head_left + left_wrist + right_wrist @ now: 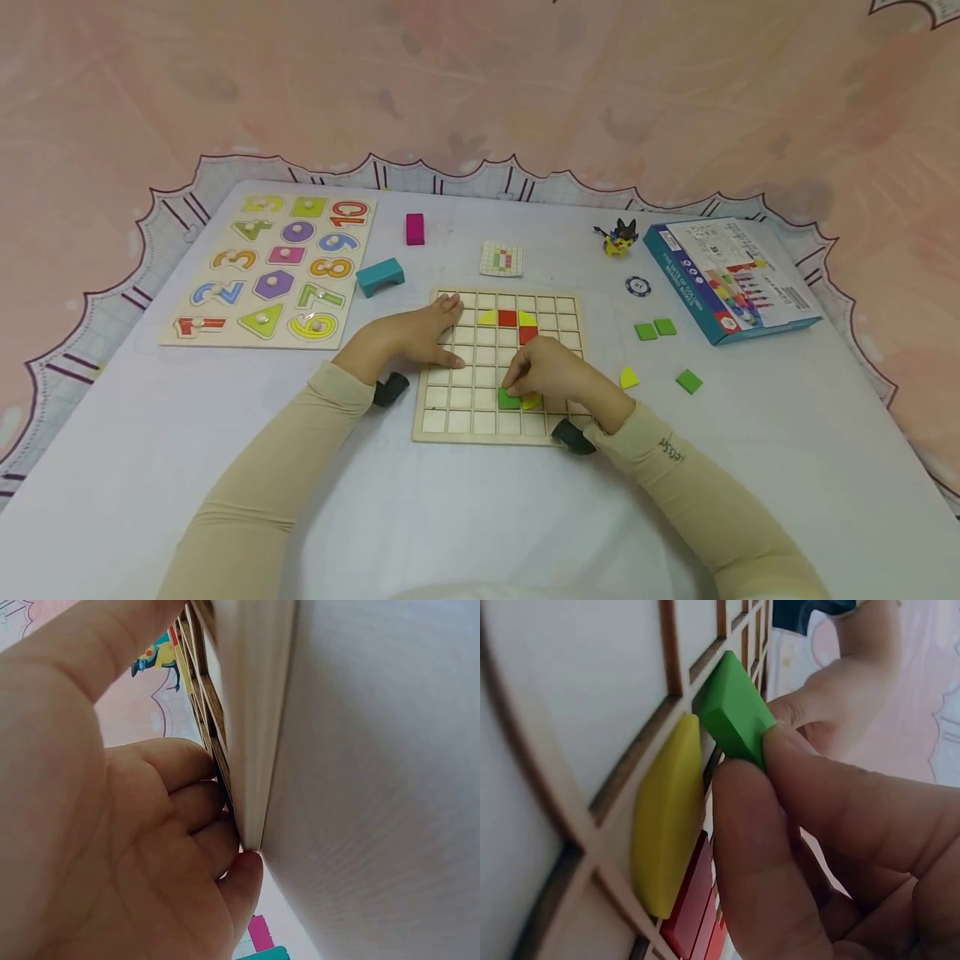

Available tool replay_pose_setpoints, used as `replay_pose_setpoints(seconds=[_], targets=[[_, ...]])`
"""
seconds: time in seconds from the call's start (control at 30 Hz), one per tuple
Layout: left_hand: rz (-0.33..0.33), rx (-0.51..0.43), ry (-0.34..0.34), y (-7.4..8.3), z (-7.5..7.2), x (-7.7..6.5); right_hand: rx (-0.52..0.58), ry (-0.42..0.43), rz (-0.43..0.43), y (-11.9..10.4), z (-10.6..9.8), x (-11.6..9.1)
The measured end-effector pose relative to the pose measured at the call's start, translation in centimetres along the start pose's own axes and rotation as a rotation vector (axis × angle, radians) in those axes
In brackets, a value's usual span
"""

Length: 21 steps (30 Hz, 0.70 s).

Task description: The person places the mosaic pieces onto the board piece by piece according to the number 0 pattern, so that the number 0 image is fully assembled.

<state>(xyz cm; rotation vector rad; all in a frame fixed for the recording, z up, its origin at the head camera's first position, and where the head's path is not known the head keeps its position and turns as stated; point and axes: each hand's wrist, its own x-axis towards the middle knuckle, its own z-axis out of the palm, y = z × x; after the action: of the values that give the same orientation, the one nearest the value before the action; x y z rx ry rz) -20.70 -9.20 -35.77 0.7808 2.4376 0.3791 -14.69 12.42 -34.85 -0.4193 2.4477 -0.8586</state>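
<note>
A wooden grid board (pixel 460 398) lies on the table beneath both hands. My right hand (pixel 551 371) pinches a green square tile (pixel 739 712) between thumb and finger, tilted over a cell in the lower part of the grid. Right beside it a yellow curved tile (pixel 667 817) sits in its cell. Red square tiles (pixel 507 318) and yellow curved tiles (pixel 487 317) occupy cells farther up; the right hand covers some of the column. Fingers spread, my left hand (pixel 420 333) rests on the board's left side, its fingertips along the edge in the left wrist view.
Loose green tiles (pixel 689 382) and a yellow tile (pixel 628 378) lie to the right, near a poker chip (pixel 638 286), a small figurine (pixel 619 239) and a blue box (pixel 738 279). Behind the board is a pattern card (pixel 502 259). Leftward are blocks (pixel 380 276) and a number puzzle (pixel 225 293).
</note>
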Motion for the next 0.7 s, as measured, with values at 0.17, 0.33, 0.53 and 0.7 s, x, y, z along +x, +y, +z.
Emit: replay_pose_setpoints(seconds=[0.17,0.33,0.53,0.7], targets=[[-0.002,-0.002,0.002,-0.01,-0.02,-0.02,-0.030,0.033,0.015,-0.50,0.33,-0.36],[0.001,-0.003,0.003,-0.04,0.01,-0.03,-0.078,0.048,0.008,-0.70,0.61,-0.54],[0.002,-0.006,0.004,0.04,-0.01,-0.16,-0.125,0.057,-0.013,-0.81,0.97,-0.49],[0.007,-0.004,0.004,0.01,0.03,-0.11,-0.148,0.053,0.006,-1.04,1.07,-0.46]])
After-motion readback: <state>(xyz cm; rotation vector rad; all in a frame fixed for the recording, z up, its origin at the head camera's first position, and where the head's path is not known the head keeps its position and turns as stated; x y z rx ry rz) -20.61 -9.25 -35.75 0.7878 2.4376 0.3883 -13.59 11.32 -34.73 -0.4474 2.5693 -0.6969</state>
